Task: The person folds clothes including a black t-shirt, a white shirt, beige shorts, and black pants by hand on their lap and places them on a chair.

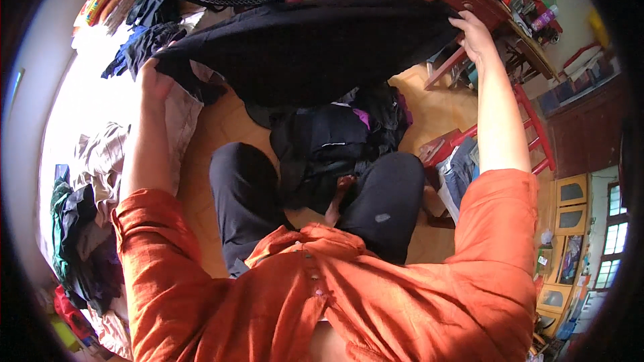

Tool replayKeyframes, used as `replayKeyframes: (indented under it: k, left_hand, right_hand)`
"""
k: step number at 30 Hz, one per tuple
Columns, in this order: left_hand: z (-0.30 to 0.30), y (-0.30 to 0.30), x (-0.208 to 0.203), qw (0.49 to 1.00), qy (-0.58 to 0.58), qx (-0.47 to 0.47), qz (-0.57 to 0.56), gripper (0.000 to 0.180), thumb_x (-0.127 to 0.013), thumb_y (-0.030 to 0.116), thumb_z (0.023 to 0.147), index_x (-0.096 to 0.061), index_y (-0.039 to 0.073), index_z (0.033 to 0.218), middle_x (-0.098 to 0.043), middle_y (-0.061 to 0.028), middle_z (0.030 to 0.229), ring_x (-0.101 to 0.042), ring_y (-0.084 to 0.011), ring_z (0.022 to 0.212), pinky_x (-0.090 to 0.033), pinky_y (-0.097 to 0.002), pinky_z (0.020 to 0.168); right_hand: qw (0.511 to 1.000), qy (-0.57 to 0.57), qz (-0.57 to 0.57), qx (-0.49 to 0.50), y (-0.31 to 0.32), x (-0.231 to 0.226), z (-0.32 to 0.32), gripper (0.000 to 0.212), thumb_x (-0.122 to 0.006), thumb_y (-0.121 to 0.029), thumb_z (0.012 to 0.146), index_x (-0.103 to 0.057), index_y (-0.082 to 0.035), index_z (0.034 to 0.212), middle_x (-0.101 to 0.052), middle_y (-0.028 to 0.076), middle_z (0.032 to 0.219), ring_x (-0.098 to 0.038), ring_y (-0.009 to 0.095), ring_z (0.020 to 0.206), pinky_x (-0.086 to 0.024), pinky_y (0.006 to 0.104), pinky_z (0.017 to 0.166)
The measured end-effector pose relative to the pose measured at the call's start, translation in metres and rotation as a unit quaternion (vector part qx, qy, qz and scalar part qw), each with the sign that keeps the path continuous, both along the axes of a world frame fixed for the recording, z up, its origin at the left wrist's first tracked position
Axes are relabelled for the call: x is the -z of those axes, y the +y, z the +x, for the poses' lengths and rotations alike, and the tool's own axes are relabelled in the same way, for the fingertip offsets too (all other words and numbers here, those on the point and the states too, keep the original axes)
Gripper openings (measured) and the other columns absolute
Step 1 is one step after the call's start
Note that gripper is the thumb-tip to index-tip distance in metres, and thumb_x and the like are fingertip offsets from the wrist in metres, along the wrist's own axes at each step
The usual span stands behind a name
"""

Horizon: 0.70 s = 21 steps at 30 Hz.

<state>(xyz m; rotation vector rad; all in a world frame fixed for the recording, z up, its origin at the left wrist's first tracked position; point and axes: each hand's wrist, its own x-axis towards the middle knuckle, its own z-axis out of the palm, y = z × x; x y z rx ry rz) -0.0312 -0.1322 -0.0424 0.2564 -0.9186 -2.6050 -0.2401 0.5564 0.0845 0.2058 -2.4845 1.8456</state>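
Black garment [315,47] stretched left-right, left hand [155,84], right hand [475,35], fingers clamped on its ends

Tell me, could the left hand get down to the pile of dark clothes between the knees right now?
Probably not yet: the left hand grips one corner of the spread black garment, which hangs over the dark clothes pile. The right hand holds the other corner.

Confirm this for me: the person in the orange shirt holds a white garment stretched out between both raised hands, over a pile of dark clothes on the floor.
Not quite. The garment is black, not white, as the head view shows. The rest stands: the left hand and the right hand grip its two ends and hold it stretched out above the pile of dark clothes on the floor.
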Motion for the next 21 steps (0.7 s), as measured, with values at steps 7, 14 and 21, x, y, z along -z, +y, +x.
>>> replayKeyframes:
  k: [7,14,21]
  left_hand:
    - [0.191,0.001,0.044,0.998,0.053,0.016,0.031,0.054,-0.051,0.009,0.085,-0.042,-0.006,0.136,-0.049,-0.0242,0.138,-0.043,-0.0370,0.132,-0.028,-0.0451,0.117]
    - [0.386,0.128,0.111,0.906,-0.311,0.185,-0.219,0.033,-0.060,0.015,0.080,-0.062,0.001,0.110,-0.068,-0.0109,0.102,-0.061,-0.0214,0.101,-0.044,-0.0281,0.093]
    - [0.335,0.191,0.110,0.806,-0.290,0.236,-0.459,0.044,-0.075,0.017,0.075,-0.061,0.005,0.114,-0.060,-0.0066,0.110,-0.057,-0.0223,0.106,-0.043,-0.0324,0.095]
  right_hand:
    - [0.977,-0.031,-0.181,-0.105,0.022,0.054,0.153,0.030,-0.057,0.003,0.083,-0.055,-0.004,0.112,-0.057,0.003,0.107,-0.053,0.015,0.096,-0.042,0.0250,0.085]
    - [0.933,-0.318,0.073,-0.150,0.074,0.176,0.365,0.026,-0.068,0.002,0.077,-0.059,-0.006,0.101,-0.058,0.000,0.098,-0.056,0.010,0.098,-0.046,0.0253,0.086]
    - [0.960,-0.235,0.073,-0.134,0.022,0.242,0.406,0.031,-0.072,-0.001,0.080,-0.062,-0.005,0.109,-0.060,0.000,0.106,-0.058,0.012,0.103,-0.045,0.0274,0.094]
